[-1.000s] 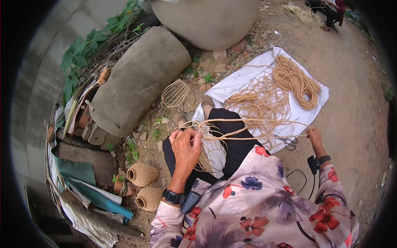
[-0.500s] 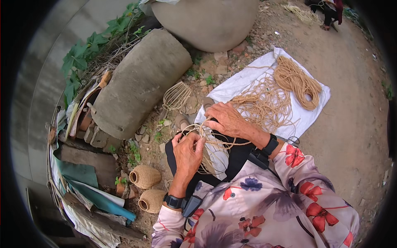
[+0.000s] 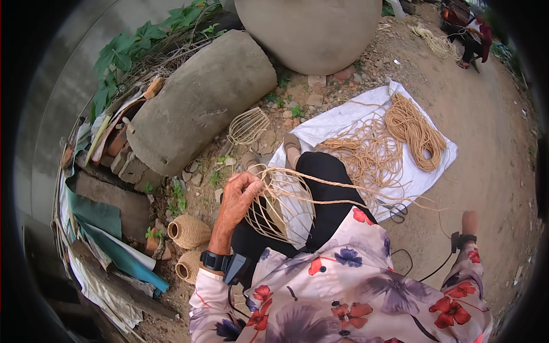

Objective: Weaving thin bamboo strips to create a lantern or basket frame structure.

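Observation:
An open, cage-like basket frame point(image 3: 266, 220) of thin pale ribs rests between my dark-trousered legs. White material shows through its ribs. My left hand point(image 3: 239, 193) is closed at the frame's upper end, thumb and fingers pinching the rim and cord there. From that rim a tan twisted cord point(image 3: 337, 184) stretches in long strands across my lap to the right. My right hand point(image 3: 469, 222) is held far out to the right, smeared by motion; the cord runs taut toward it and appears gripped, though the fingers are hard to see.
A white sheet point(image 3: 320, 121) ahead bears a coiled rope hank point(image 3: 414, 131) and loose tangled cord point(image 3: 366, 146). Two small woven baskets point(image 3: 191, 231) lie at left. Beyond are another bare frame point(image 3: 249, 126), a concrete cylinder point(image 3: 200, 100) and a seated person point(image 3: 477, 34).
My right hand has left the frame's rim and swung far out to the right, drawing the cord long. My left hand stays at the rim, shifted slightly left.

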`<state>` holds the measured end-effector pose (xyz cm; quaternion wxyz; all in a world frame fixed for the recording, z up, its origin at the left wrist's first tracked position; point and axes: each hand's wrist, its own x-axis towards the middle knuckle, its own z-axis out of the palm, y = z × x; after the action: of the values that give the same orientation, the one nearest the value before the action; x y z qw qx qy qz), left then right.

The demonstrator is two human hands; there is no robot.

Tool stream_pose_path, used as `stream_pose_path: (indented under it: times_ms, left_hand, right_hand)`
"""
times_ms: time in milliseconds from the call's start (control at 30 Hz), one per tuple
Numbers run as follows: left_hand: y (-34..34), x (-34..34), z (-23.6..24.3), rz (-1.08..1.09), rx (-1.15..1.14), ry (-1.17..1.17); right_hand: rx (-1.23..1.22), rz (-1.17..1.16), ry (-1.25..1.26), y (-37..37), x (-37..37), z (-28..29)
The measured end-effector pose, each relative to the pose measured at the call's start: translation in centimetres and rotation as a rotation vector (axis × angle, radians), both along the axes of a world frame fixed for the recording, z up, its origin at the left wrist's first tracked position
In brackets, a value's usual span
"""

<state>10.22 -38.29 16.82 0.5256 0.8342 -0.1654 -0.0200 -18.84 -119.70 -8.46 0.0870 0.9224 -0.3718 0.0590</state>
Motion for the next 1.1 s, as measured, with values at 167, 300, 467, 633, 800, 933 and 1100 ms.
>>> stream_pose_path:
  times_ms: [167,300,467,633,800,933,1100]
  left_hand:
    - [-1.9,-0.8,2.5,0.028,-0.003,0.112]
    - [-1.7,0.0,2.1,-0.028,0.059,0.110]
    - [-1.2,0.7,1.4,-0.118,0.059,0.108]
    - [-1.7,0.3,2.7,-0.104,0.075,0.143]
    - [-1.4,0.5,2.2,-0.088,0.136,0.107]
    - [-2.7,0.2,3.0,-0.025,0.171,0.034]
    - [-4.0,-0.2,2.2,0.086,0.339,-0.294]
  right_hand:
    - [0.347,0.230,-0.289,17.9,15.6,1.5]
    - [0.926,0.891,-0.479,38.8,26.3,15.3]
    - [1.073,1.321,-0.457,52.7,30.0,20.7]
    - [0.819,1.041,-0.633,48.3,30.9,18.7]
    - [0.788,1.155,-0.623,49.4,24.9,21.1]
    - [1.255,1.229,-0.287,51.6,22.0,21.5]
    - [1.138,1.320,-0.540,53.1,24.0,24.2]
